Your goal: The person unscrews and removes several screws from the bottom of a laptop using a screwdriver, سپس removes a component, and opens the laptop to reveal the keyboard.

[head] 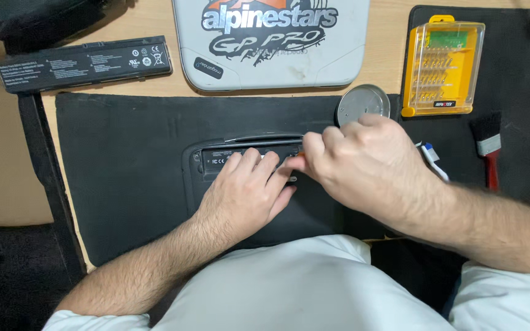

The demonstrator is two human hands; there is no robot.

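A black laptop (130,165) lies upside down on the desk in front of me. My left hand (246,196) rests flat on its underside, fingers spread over an open compartment with a dark labelled part (216,158). My right hand (354,162) is closed around a small tool with an orange handle (300,156), its tip at the compartment just right of my left fingers. Most of the tool is hidden by my fingers.
A black laptop battery (84,63) lies at the back left. A grey laptop lid with a sticker (271,43) sits at the back. A round metal dish (363,103), a yellow screwdriver bit case (441,67) and a red-handled brush (489,150) lie to the right on a black mat (522,73).
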